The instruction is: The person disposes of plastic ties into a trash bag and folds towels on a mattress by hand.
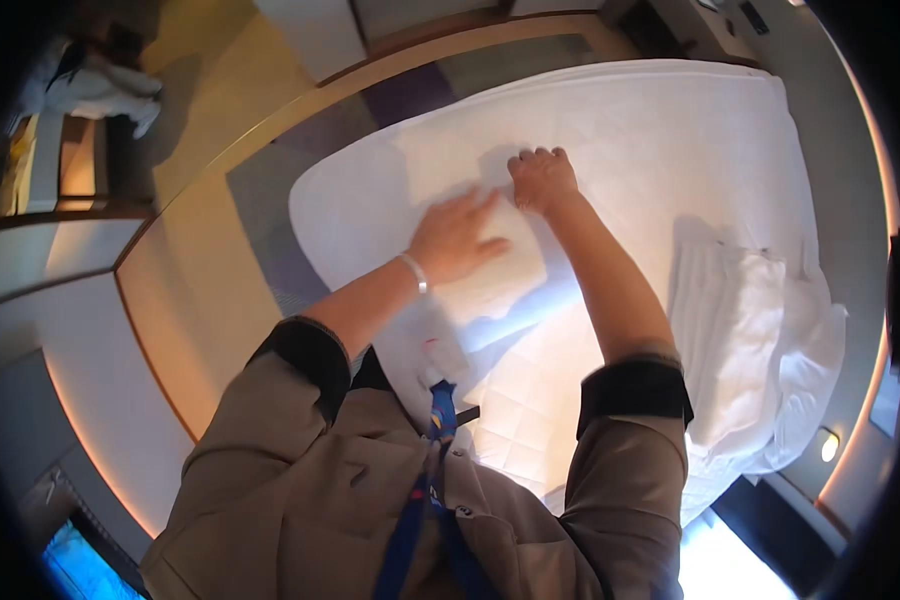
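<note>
My left hand [455, 238], with a pale band on the wrist, is open with fingers spread, slightly blurred, over a folded white cloth [515, 262]. Just to its right, my right hand [543, 180] is closed in a fist at the upper edge of this cloth. Its fingertips are hidden, so how much cloth they grip does not show. Beneath both hands lies a bed with a quilted white mattress cover [630, 130]. The cloth extends down towards my body, near the blue lanyard [442, 405] that hangs from my neck.
On the bed's right side lie white pillows [735, 340], stacked and overlapping. A small lit lamp [829, 446] is beyond them. Dark patterned carpet [290, 180] borders the far and left bed edges. Another person [95, 88] is at the upper left, beside a cabinet.
</note>
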Action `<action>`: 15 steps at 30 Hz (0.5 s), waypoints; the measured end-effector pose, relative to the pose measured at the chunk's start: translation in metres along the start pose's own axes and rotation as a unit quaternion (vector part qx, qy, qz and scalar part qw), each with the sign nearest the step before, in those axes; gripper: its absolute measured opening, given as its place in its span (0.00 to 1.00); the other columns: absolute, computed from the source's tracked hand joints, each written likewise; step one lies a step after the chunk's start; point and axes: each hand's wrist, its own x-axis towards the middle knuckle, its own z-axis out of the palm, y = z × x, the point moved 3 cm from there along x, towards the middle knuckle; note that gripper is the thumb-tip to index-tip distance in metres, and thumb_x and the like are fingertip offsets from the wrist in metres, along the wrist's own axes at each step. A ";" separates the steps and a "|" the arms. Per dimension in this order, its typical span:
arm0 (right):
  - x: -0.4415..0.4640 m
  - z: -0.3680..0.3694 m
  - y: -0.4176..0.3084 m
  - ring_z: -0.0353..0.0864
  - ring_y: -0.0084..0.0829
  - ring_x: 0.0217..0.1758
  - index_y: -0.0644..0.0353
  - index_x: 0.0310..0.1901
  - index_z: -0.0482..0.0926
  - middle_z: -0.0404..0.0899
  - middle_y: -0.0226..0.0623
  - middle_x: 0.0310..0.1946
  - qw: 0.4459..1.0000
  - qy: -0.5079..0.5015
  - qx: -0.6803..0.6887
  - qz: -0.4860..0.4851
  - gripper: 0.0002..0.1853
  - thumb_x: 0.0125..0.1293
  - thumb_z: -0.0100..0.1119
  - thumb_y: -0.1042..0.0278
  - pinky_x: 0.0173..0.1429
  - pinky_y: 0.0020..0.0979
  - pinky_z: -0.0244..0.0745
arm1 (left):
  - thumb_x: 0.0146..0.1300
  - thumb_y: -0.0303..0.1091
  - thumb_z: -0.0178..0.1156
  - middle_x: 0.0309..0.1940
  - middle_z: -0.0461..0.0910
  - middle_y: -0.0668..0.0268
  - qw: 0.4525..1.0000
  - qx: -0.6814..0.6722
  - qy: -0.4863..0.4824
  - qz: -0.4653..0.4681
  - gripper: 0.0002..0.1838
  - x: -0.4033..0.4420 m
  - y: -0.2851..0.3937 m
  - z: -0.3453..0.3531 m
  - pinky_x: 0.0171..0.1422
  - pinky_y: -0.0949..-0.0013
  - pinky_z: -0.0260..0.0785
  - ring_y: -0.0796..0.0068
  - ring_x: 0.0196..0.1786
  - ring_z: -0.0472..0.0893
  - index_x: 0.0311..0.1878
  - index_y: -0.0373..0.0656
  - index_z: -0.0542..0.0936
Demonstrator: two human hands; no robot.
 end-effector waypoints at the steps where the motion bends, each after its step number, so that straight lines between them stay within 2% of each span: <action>1: -0.015 -0.014 -0.001 0.72 0.39 0.55 0.53 0.47 0.75 0.74 0.33 0.52 0.993 0.105 -0.059 0.018 0.15 0.56 0.55 0.64 0.60 0.47 0.60 | 0.61 0.53 0.51 0.64 0.58 0.51 1.000 -0.022 -0.004 -0.020 0.37 -0.003 -0.001 -0.002 0.65 0.57 0.57 0.52 0.63 0.64 0.67 0.42 0.54; 2: -0.028 -0.024 -0.005 0.72 0.39 0.55 0.53 0.47 0.75 0.74 0.33 0.52 0.992 0.110 -0.062 0.026 0.15 0.56 0.55 0.64 0.60 0.47 0.60 | 0.61 0.53 0.51 0.63 0.60 0.50 0.998 -0.040 -0.010 -0.042 0.37 -0.009 -0.008 -0.007 0.63 0.57 0.60 0.51 0.61 0.66 0.67 0.42 0.54; 4: -0.081 -0.065 -0.023 0.60 0.37 0.66 0.48 0.56 0.71 0.63 0.31 0.63 0.931 0.356 0.049 0.065 0.21 0.59 0.53 0.58 0.64 0.51 0.54 | 0.61 0.54 0.51 0.61 0.62 0.49 0.999 -0.043 -0.002 -0.030 0.37 -0.014 -0.012 -0.002 0.60 0.56 0.63 0.52 0.58 0.69 0.67 0.43 0.55; 6: -0.078 0.022 -0.017 0.56 0.39 0.68 0.44 0.61 0.65 0.58 0.30 0.66 0.951 0.264 0.041 0.153 0.24 0.62 0.49 0.54 0.66 0.52 0.51 | 0.61 0.55 0.51 0.60 0.63 0.48 0.999 -0.036 0.020 0.002 0.37 0.000 -0.012 0.002 0.57 0.55 0.65 0.53 0.55 0.72 0.67 0.44 0.56; 7: -0.083 0.062 -0.016 0.55 0.42 0.68 0.43 0.62 0.64 0.57 0.31 0.66 0.938 0.285 0.076 0.181 0.24 0.64 0.47 0.52 0.67 0.52 0.49 | 0.60 0.56 0.51 0.59 0.64 0.48 0.998 -0.058 -0.012 -0.021 0.37 0.004 -0.012 0.006 0.57 0.56 0.65 0.52 0.54 0.72 0.67 0.44 0.56; 8: -0.093 0.062 -0.013 0.55 0.42 0.68 0.43 0.62 0.64 0.57 0.31 0.66 0.935 0.280 0.071 0.207 0.24 0.64 0.47 0.52 0.67 0.52 0.49 | 0.60 0.56 0.51 0.59 0.64 0.48 0.994 -0.081 -0.048 -0.045 0.37 0.005 -0.011 0.012 0.58 0.56 0.65 0.52 0.53 0.72 0.67 0.44 0.56; 9: -0.087 0.053 -0.007 0.55 0.42 0.68 0.42 0.62 0.64 0.57 0.31 0.66 0.937 0.281 0.084 0.188 0.24 0.64 0.47 0.51 0.67 0.52 0.50 | 0.57 0.54 0.56 0.60 0.63 0.48 0.994 -0.076 -0.053 -0.061 0.41 0.010 -0.014 0.011 0.60 0.58 0.63 0.52 0.58 0.69 0.67 0.42 0.54; 10: -0.085 0.045 -0.006 0.55 0.41 0.68 0.42 0.62 0.64 0.57 0.30 0.66 0.942 0.277 0.101 0.163 0.24 0.64 0.47 0.50 0.67 0.52 0.50 | 0.57 0.54 0.56 0.60 0.63 0.48 0.994 -0.076 -0.056 -0.048 0.41 0.010 -0.022 0.006 0.60 0.58 0.63 0.52 0.58 0.69 0.67 0.42 0.54; 11: -0.096 0.033 -0.007 0.58 0.46 0.66 0.45 0.60 0.65 0.58 0.37 0.65 0.932 0.309 0.111 0.156 0.24 0.62 0.50 0.51 0.65 0.52 0.53 | 0.55 0.52 0.59 0.61 0.62 0.49 0.970 -0.203 -0.127 -0.045 0.42 -0.003 -0.028 0.004 0.62 0.58 0.61 0.54 0.61 0.66 0.67 0.41 0.53; 12: -0.114 0.042 -0.007 0.58 0.46 0.66 0.45 0.60 0.65 0.58 0.37 0.65 0.931 0.304 0.111 0.170 0.24 0.62 0.50 0.51 0.65 0.52 0.53 | 0.53 0.50 0.62 0.63 0.61 0.49 0.926 -0.322 -0.191 -0.041 0.44 0.000 -0.034 -0.001 0.65 0.59 0.59 0.57 0.65 0.63 0.67 0.40 0.53; 13: -0.135 0.057 -0.003 0.60 0.46 0.65 0.49 0.61 0.63 0.58 0.40 0.64 0.857 0.411 0.194 0.244 0.27 0.61 0.53 0.53 0.65 0.51 0.55 | 0.53 0.50 0.62 0.63 0.61 0.49 0.931 -0.315 -0.184 -0.025 0.44 0.009 -0.042 -0.006 0.65 0.59 0.59 0.57 0.65 0.63 0.67 0.40 0.53; 14: -0.156 0.078 -0.006 0.62 0.45 0.63 0.52 0.62 0.60 0.59 0.43 0.63 0.760 0.504 0.275 0.307 0.30 0.60 0.56 0.55 0.64 0.50 0.56 | 0.52 0.47 0.64 0.63 0.61 0.49 0.934 -0.287 -0.213 -0.011 0.45 0.001 -0.046 -0.002 0.66 0.61 0.57 0.58 0.66 0.62 0.67 0.38 0.53; 15: -0.170 0.117 -0.017 0.64 0.43 0.62 0.56 0.63 0.56 0.60 0.45 0.62 0.624 0.499 0.482 0.360 0.34 0.59 0.59 0.57 0.63 0.47 0.59 | 0.50 0.44 0.66 0.63 0.61 0.50 0.932 -0.261 -0.251 -0.005 0.45 -0.013 -0.048 0.005 0.68 0.62 0.55 0.59 0.67 0.60 0.67 0.36 0.54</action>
